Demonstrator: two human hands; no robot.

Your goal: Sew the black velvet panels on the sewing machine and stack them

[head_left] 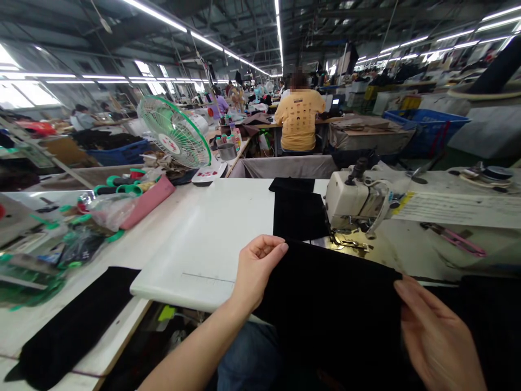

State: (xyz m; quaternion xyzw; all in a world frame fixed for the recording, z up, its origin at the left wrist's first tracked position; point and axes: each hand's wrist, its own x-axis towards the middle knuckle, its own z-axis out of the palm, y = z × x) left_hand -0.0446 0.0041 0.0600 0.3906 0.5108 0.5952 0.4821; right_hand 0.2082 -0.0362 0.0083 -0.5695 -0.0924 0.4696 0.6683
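A piece of black fabric (334,304) is held up in front of me, just before the sewing machine (354,203). My left hand (256,269) pinches its upper left corner between thumb and fingers. My right hand (437,336) grips its right edge, palm toward me. Another strip of black fabric (299,212) lies on the white sewing table (207,239) and runs back from the machine's needle area. A further black piece (73,326) lies on the table at the lower left.
A green-grilled desk fan (175,133) stands at the table's far left, beside a pink pouch (148,201) and green clips. Pink-handled scissors (456,239) lie right of the machine. A person in a yellow shirt (299,119) sits ahead, back turned. Blue crates stand behind.
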